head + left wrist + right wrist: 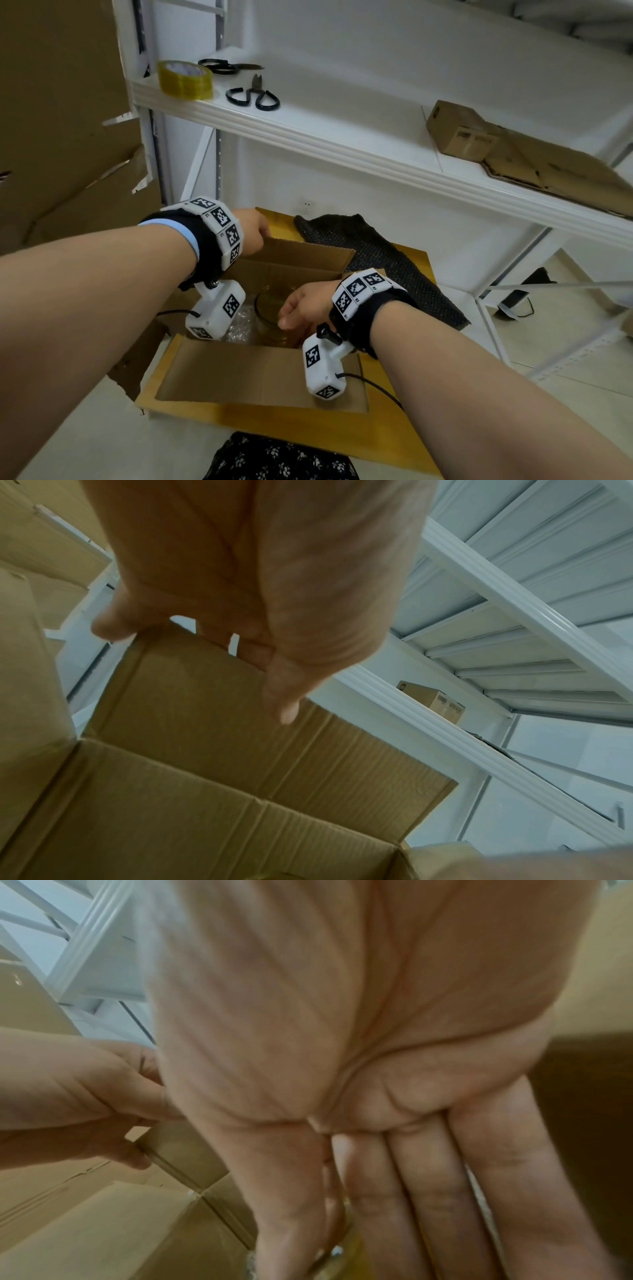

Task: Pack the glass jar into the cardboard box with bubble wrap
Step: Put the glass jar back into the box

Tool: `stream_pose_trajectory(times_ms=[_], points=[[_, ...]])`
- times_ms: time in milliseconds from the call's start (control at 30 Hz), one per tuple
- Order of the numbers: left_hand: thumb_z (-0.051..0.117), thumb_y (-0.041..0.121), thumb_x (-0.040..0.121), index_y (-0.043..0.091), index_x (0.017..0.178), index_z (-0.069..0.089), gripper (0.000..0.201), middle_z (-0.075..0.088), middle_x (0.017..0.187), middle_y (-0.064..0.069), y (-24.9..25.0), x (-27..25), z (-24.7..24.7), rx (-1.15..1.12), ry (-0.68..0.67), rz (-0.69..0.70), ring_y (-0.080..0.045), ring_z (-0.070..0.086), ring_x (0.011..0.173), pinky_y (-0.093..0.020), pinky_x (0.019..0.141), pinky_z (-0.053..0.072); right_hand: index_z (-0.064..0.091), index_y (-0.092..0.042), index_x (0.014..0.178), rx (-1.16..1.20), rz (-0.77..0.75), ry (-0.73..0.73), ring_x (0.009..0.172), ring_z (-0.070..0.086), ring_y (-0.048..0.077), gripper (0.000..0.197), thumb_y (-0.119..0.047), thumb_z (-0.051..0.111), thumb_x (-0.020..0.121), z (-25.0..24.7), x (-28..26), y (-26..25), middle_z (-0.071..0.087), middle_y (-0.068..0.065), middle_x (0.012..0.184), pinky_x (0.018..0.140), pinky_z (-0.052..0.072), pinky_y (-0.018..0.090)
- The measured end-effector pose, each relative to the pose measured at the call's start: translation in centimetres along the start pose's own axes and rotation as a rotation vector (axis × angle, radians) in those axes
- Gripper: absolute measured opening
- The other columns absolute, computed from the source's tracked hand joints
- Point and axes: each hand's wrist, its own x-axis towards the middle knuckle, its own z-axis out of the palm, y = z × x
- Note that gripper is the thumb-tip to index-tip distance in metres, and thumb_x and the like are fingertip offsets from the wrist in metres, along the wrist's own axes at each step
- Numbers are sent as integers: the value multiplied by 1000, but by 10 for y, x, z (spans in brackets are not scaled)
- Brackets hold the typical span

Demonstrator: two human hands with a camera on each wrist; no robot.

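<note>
An open cardboard box (260, 373) stands on a yellow board (274, 421) on the floor. A clear glass jar (269, 308) stands upright inside it, with crumpled bubble wrap (241, 325) to its left. My right hand (298, 308) reaches down into the box and pinches the jar's rim, thumb outside and fingers over the mouth. In the right wrist view that hand (342, 1218) shows long fingers beside a sliver of the jar (352, 1245). My left hand (255, 231) grips the top edge of the far flap (205, 710), its thumb (284, 696) on the inner face.
A white shelf (308, 137) hangs over the box, carrying a tape roll (185, 80), two pairs of scissors (253, 94), a small carton (459, 132) and flattened cardboard (555, 171). A dark mesh mat (376, 260) lies behind the box. Large cardboard sheets (61, 120) lean at left.
</note>
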Motion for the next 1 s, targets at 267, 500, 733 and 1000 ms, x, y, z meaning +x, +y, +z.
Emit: stream_pose_trajectory(times_ms=[267,500,733,1000], points=[[45,6,98,7,141,46,43,43,146,-13,14,-8,-5,-12,-80,-78,-29,44,132,-33,106,37,63,-15,120,120,-73,25,100,71,31,28,-14,67,92,-13,-26,1,75,11,96,93,55,48],[44,6,99,7,141,46,42,44,145,-14,32,-21,-9,-46,-80,-42,-29,44,132,-33,106,37,65,-9,114,356,-83,71,88,74,31,20,-13,62,94,-37,-63,21,77,15,93,71,60,40],[42,-4,93,15,117,65,39,59,131,-7,64,-26,-6,-171,61,167,-25,56,120,-34,102,45,68,-6,102,556,-143,557,52,60,12,12,-11,58,97,-75,-105,58,72,8,73,51,49,24],[42,-10,85,21,92,71,43,71,99,-1,139,-14,8,-412,137,332,-19,65,101,-31,86,52,69,0,105,589,144,782,54,54,17,20,-10,54,97,-80,-107,145,68,12,77,51,46,25]])
